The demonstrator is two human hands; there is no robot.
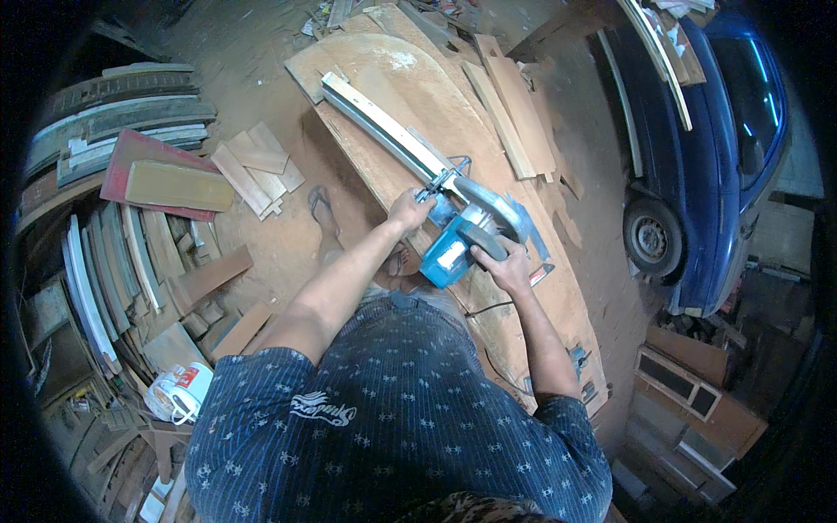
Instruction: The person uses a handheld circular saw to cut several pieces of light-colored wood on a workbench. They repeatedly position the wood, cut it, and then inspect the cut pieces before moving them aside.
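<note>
Two hands of mine are at the teal circular saw (446,260), which sits on the wooden worktop (562,327) at the near end of a long pale strip (375,120). My right hand (508,264) has its fingers wrapped round the rear handle; my left hand (410,213) curls at the front, its grip unclear. Near left, a white bucket (196,383) has contents I can't make out.

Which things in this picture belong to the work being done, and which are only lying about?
Apparently in use:
saw, right hand on its handle, left hand at its front
strip by the saw
table beneath

Apparently just lying about:
red board
bucket
floor planks
Not in use either: car
</note>
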